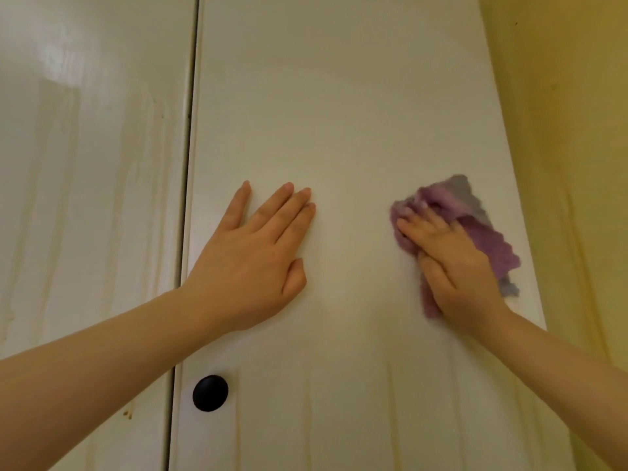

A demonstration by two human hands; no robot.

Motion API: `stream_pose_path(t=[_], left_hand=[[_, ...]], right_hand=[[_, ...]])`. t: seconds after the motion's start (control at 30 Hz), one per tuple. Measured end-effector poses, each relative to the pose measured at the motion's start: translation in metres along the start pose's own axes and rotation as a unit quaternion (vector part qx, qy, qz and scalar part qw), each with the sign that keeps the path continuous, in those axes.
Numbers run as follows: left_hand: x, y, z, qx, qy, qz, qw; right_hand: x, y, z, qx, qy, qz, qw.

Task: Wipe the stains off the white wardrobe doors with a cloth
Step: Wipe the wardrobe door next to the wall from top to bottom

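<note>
Filling most of the view, the right wardrobe door [339, 96] carries both hands, and most of the risk lies here. Faint yellowish run marks [309, 419] streak its lower part, below the cloth, and a wipe kept at this height would likely leave them. The left wardrobe door [95, 164], beyond the dark gap, shows long streaks too, plus small brown spots [129, 414] near its lower right edge, which look easy to miss.

The left hand [258, 260] lies open, palm and straight fingers flat on the right door near its left edge. Leaning hard there could, I judge, rock the door or leave a fresh palm print. The right hand [455, 266], fingers fairly straight, presses the purple cloth [475, 212] against the door near its right edge.

The cloth is bunched, with loose corners sticking out, so probably only part of it touches the paint, and it may smear rather than lift. The black knob [210, 392] sits low by the left edge, where a downward sweep could snag.
</note>
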State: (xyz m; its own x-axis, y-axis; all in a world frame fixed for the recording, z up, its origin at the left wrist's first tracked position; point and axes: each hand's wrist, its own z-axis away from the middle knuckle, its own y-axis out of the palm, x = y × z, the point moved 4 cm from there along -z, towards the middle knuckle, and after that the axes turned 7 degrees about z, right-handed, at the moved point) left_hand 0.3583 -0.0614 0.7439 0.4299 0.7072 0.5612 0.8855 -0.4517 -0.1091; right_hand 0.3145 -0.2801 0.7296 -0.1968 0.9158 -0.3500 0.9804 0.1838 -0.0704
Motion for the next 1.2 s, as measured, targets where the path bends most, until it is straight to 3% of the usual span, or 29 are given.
stream_pose_path(t=[0.07,0.1,0.13,0.17,0.23,0.3,0.37,0.43,0.47,0.5,0.53,0.6,0.63,0.77,0.83,0.9,0.93,0.97,1.03,1.1,1.13,1.2], left_hand=[[-0.001,0.001,-0.001,-0.002,0.001,-0.003,1.000],[-0.001,0.000,0.000,-0.002,0.003,-0.006,1.000],[-0.001,0.000,0.000,0.000,0.007,-0.010,1.000],[-0.001,0.000,0.000,0.002,0.010,-0.014,1.000],[-0.002,-0.001,-0.001,0.005,0.011,-0.021,1.000],[-0.003,-0.001,-0.001,0.003,0.008,-0.024,1.000],[-0.004,0.000,-0.001,0.003,0.006,-0.023,1.000],[-0.007,0.000,-0.001,0.002,0.012,-0.022,1.000],[-0.009,0.001,-0.002,0.002,0.020,-0.022,1.000],[-0.012,0.001,-0.002,0.002,0.028,-0.022,0.999],[-0.015,0.000,-0.003,0.000,0.034,-0.021,0.999],[-0.021,0.000,-0.005,-0.003,0.038,-0.013,0.999],[-0.024,0.000,-0.006,-0.004,0.040,-0.009,0.999],[-0.036,0.001,-0.010,-0.010,0.054,0.004,0.998],[-0.041,0.001,-0.014,-0.014,0.061,0.009,0.998],[-0.043,-0.001,-0.017,-0.018,0.061,0.016,0.998],[-0.044,-0.001,-0.019,-0.019,0.060,0.019,0.998],[-0.046,-0.001,-0.020,-0.021,0.060,0.021,0.998],[-0.048,0.001,-0.020,-0.022,0.060,0.023,0.998],[-0.050,0.001,-0.022,-0.023,0.067,0.022,0.997],[-0.051,0.001,-0.023,-0.025,0.071,0.022,0.997],[-0.051,0.000,-0.025,-0.028,0.073,0.023,0.997]], right_hand=[[0.020,0.010,0.027,0.086,-0.177,0.004,0.980],[0.023,0.010,0.034,0.121,-0.227,0.012,0.966],[0.018,0.006,0.032,0.130,-0.224,0.029,0.965],[0.005,0.003,0.024,0.111,-0.169,0.030,0.979],[-0.021,-0.008,0.006,0.002,0.023,-0.029,0.999],[-0.018,-0.008,0.003,-0.067,0.093,0.002,0.993],[0.010,0.007,0.018,-0.034,-0.063,0.020,0.997],[0.032,0.015,0.035,0.051,-0.204,0.012,0.978],[0.029,0.011,0.034,0.061,-0.202,0.020,0.977],[0.016,0.008,0.028,0.047,-0.147,0.009,0.988],[-0.002,0.002,0.020,0.013,-0.043,-0.022,0.999],[-0.030,-0.008,0.008,-0.082,0.145,-0.053,0.985],[-0.027,-0.008,0.008,-0.094,0.172,-0.018,0.980],[0.000,0.001,0.037,0.028,-0.072,0.050,0.996],[-0.027,-0.015,0.032,0.027,0.036,0.029,0.999],[-0.054,-0.029,0.025,-0.053,0.167,0.017,0.984],[-0.054,-0.030,0.024,-0.071,0.186,0.039,0.979],[-0.047,-0.025,0.029,-0.063,0.162,0.054,0.983],[-0.028,-0.013,0.047,0.022,0.021,0.057,0.998],[-0.023,-0.014,0.062,0.095,-0.079,0.082,0.989],[-0.034,-0.020,0.059,0.097,-0.056,0.088,0.990],[-0.061,-0.029,0.049,0.023,0.088,0.072,0.993]])
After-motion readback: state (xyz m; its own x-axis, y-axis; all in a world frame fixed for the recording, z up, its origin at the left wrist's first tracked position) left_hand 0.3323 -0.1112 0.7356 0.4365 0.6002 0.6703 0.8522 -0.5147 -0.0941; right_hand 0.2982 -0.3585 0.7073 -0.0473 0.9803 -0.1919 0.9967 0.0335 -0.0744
